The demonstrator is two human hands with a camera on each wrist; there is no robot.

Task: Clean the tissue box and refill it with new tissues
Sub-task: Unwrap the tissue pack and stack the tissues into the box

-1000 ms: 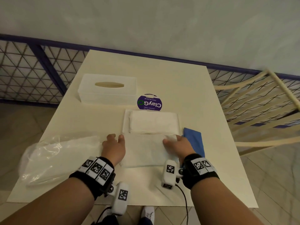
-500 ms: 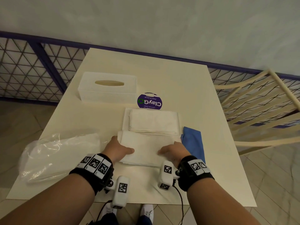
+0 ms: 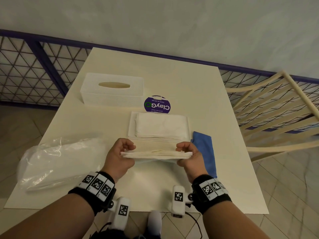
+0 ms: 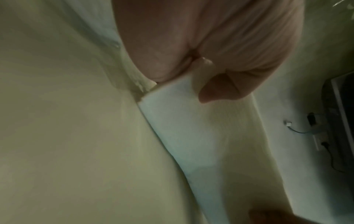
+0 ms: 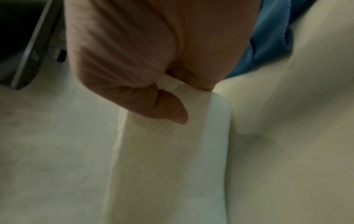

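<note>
From the head camera, both hands hold one stack of tissues above the near part of the cream counter. The left hand pinches its left end, thumb below and fingers curled over the top; the right hand grips the right end the same way. The stack hangs level between them, sagging a little in the middle. Just beyond it lies a second pile of tissues on a flat white base. Behind that stands a round purple wipes tub, and to its left the white tissue box, its oval slot facing up. A blue cloth lies beside the right hand, and a clear plastic bag lies at the counter's left edge. A cream chair stands to the right.

From the left wrist, the thumb presses on the stack's end, the picture blurred.

From the right wrist, the thumb rests on the tissues, the blue cloth behind the hand.
</note>
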